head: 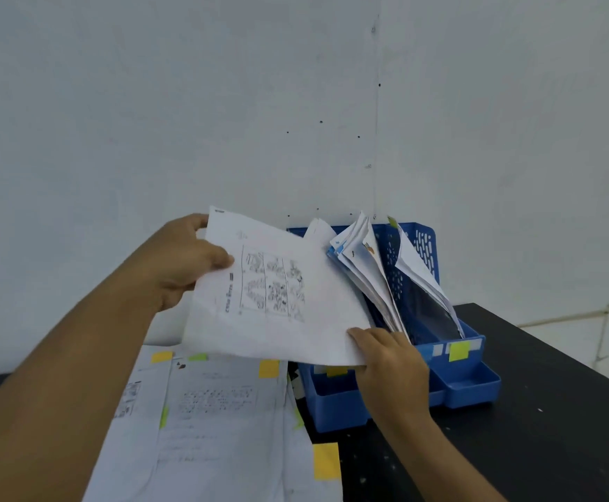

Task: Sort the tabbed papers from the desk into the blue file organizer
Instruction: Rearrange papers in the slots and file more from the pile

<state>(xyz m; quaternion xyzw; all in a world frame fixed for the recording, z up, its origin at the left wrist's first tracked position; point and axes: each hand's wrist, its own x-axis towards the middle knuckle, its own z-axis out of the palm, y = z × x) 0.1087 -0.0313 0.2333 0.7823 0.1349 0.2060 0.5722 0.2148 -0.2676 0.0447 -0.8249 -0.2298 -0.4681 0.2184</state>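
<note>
A white sheet (274, 295) printed with a grid of drawings is held up in the air, in front of the blue file organizer (466, 378). My left hand (187, 259) grips its upper left edge, thumb on the front. My right hand (390, 360) pinches its lower right corner, just above the organizer's front trays. The organizer stands on the black desk against the wall and holds leaning papers (364, 269) in its slots. Coloured tabs mark its front, one green (458, 351). More tabbed papers (205, 414) lie spread on the desk below the held sheet.
The black desk (549, 411) runs to the right of the organizer, and its edge falls away at far right. A white wall (295, 103) rises right behind. Yellow tabs (326, 461) and green ones stick out from the lying sheets.
</note>
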